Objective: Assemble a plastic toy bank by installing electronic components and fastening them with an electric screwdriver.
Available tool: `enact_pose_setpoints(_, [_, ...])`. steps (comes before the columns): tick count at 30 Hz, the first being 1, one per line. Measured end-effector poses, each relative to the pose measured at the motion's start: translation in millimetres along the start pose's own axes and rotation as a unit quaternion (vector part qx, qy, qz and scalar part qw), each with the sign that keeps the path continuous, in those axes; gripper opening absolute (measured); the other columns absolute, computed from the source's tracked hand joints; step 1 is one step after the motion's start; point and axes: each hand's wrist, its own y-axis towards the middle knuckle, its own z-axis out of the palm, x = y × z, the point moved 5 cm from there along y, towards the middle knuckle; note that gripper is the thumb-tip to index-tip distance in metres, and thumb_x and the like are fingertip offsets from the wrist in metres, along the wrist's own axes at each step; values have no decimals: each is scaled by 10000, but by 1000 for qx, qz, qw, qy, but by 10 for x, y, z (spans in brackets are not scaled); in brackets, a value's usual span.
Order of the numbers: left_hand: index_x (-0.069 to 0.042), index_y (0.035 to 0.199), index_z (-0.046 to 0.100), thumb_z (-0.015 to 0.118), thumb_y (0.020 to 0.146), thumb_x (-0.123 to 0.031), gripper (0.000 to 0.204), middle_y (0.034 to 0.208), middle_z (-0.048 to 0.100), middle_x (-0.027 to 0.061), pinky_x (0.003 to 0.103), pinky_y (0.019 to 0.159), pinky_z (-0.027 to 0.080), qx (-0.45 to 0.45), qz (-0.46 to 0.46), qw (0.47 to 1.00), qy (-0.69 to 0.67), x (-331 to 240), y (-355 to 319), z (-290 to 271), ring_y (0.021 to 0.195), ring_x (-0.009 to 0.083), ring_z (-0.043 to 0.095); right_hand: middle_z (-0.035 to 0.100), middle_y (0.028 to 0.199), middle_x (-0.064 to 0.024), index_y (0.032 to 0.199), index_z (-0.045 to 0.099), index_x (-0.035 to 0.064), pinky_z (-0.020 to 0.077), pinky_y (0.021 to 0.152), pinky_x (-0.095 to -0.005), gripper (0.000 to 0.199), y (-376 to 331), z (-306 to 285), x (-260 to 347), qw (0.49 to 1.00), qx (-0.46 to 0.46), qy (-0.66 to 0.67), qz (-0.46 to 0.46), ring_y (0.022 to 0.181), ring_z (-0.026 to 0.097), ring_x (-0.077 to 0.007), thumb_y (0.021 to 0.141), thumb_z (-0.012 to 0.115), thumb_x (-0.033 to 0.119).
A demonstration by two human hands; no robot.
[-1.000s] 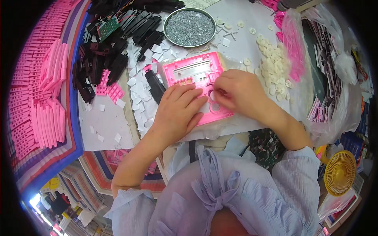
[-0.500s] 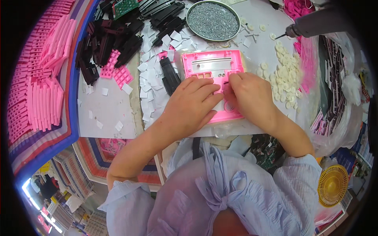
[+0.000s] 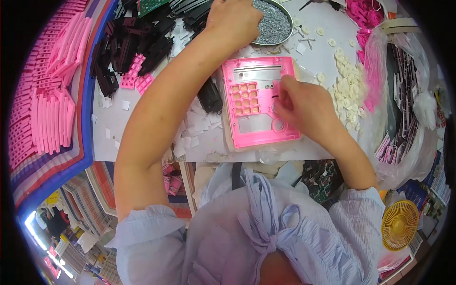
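A pink plastic casing (image 3: 289, 135) lies in front of me, with a grid of square openings, silvery panels and a round ring. Over its right side is my right hand (image 3: 306, 107), fingers curled together near a small black piece (image 3: 275, 97) on the casing. Whatever those fingers hold is hidden. My left hand (image 3: 233, 23) reaches far forward between black plastic parts (image 3: 192, 16) and a round tray of small metal screws (image 3: 273, 23). Its fingertips are hidden or cut off by the top edge. Below the left wrist, a black plastic part (image 3: 210, 97) rests beside the casing.
White plastic discs (image 3: 349, 85) are heaped to the right, beside a clear bag (image 3: 403, 164) of dark strips. White paper squares (image 3: 199, 121) are scattered left of the casing. Stacked pink parts (image 3: 52, 114) fill the far left. A green circuit board (image 3: 149, 5) lies at the back.
My left hand has left the casing and moved forward to the screw tray, uncovering the grid. My right hand stays over the casing's right side. The power screwdriver has swung up, mostly out of view.
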Motion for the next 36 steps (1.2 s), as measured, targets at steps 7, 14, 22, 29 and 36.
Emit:
enact_pose_setpoints(7, [-109,761,703,608,850,-254,195,819,687,104,488,837,416,-88,43,994,-44,23,-153,38,876,292,661,671,953,-57,1172,599,-20,508,735,-290,293,394,-1293,-781,812,-449,351,-126,830,631,-172,926,664,125])
enact_pose_setpoints(14, [-81,782,697,602,878,-246,213,849,694,123,495,838,415,-47,72,996,9,-128,-6,-27,875,306,666,663,845,-93,1261,536,-20,504,640,-281,450,777,-1675,-309,830,-362,406,-121,775,657,-160,905,702,199])
enact_pose_setpoints(22, [-63,978,700,672,865,-138,139,877,696,86,424,834,456,-76,56,993,-64,-261,-377,-357,833,264,673,644,895,-62,1318,496,-19,516,715,-320,410,266,-1142,-143,806,-204,544,-112,810,619,-188,952,577,146])
enact_pose_setpoints(29, [-123,934,705,698,856,-108,79,862,702,24,403,827,382,-34,63,910,-409,-994,-1414,-392,790,203,642,474,597,29,1238,466,126,401,494,-281,406,-261,-787,222,695,-152,666,-223,540,463,-115,918,681,253])
enact_pose_setpoints(36, [-127,899,691,756,822,-126,101,798,691,-14,380,820,373,-80,56,905,-415,-999,-1472,-519,724,164,629,471,607,24,1096,468,141,401,484,-289,353,-293,-742,345,708,-138,672,-166,505,463,-117,899,733,264])
